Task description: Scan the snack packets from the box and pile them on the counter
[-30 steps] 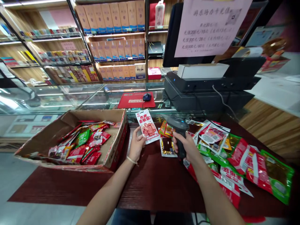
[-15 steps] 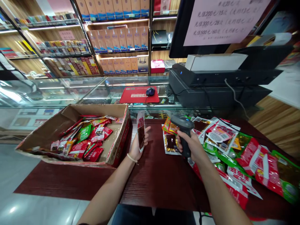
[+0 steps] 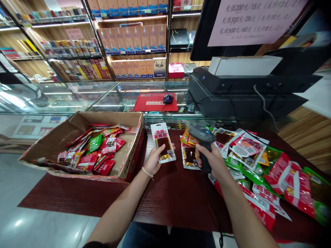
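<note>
My left hand (image 3: 154, 160) is closed on a snack packet (image 3: 162, 142), white with red lettering and a dark brown window, its front turned up toward me. The thumb lies across its face; the other fingers are mostly behind it. My right hand (image 3: 212, 159) is wrapped round the handle of a black barcode scanner (image 3: 203, 135), whose head points to the left. Beneath and beside the scanner lies a similar snack packet (image 3: 190, 156), with a small orange packet (image 3: 188, 137) on its upper part.
A cardboard box (image 3: 134, 151) holding several small packets stands on the left. Heaped snack packets (image 3: 280, 175) cover the right of the dark wooden table (image 3: 170, 196). Behind are a red mouse pad (image 3: 144, 103), a mouse (image 3: 168, 99) and a black cash-register unit (image 3: 219, 100).
My left hand has turned the snack packet from nearly edge-on to face up toward me. The scanner stays in my right hand, almost unmoved. The view has shifted slightly.
</note>
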Demonstrator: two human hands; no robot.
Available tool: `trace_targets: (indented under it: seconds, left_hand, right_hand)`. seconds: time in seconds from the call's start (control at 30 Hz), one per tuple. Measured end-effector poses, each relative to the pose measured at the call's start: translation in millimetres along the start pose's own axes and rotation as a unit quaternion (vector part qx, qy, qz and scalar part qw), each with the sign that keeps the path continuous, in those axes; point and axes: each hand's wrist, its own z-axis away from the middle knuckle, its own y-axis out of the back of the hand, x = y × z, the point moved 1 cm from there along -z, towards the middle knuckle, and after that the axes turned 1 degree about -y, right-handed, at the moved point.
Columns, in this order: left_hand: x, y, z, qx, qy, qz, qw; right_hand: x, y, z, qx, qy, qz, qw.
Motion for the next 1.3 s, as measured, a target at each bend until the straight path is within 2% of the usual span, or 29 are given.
trace_targets:
  seconds: [0.1, 0.23, 0.43, 0.53, 0.73, 0.97, 1.13, 1.3]
  left_hand:
    - [0, 4, -8, 0.087, -0.089, 0.01, 0.992]
    - [2, 15, -14, 0.121, -0.103, 0.052, 0.986]
    - [-3, 18, -17, 0.092, -0.109, 0.004, 0.99]
    - [-8, 11, -26, 0.092, -0.127, 0.029, 0.987]
    - [-12, 7, -47, 0.136, -0.136, 0.1, 0.976]
    - [-13, 12, -45, 0.114, -0.142, 0.104, 0.978]
    - [-11, 12, -46, 0.113, -0.144, 0.099, 0.978]
    - [-11, 12, -43, 0.101, -0.139, 0.069, 0.983]
  right_hand:
    - [2, 0, -1, -0.003, 0.007, 0.006, 1.0]
    - [7, 2, -1, -0.006, 0.012, 0.017, 1.0]
    - [11, 0, -2, -0.013, 0.025, 0.05, 0.998]
    - [11, -1, -2, -0.009, 0.027, 0.074, 0.997]
    - [14, -1, -1, -0.015, 0.0, 0.159, 0.987]
    - [21, -4, -1, -0.068, -0.017, 0.227, 0.971]
    - [20, -3, 0, -0.047, -0.009, 0.195, 0.98]
    - [4, 3, 1, -0.001, 0.014, 0.083, 0.996]
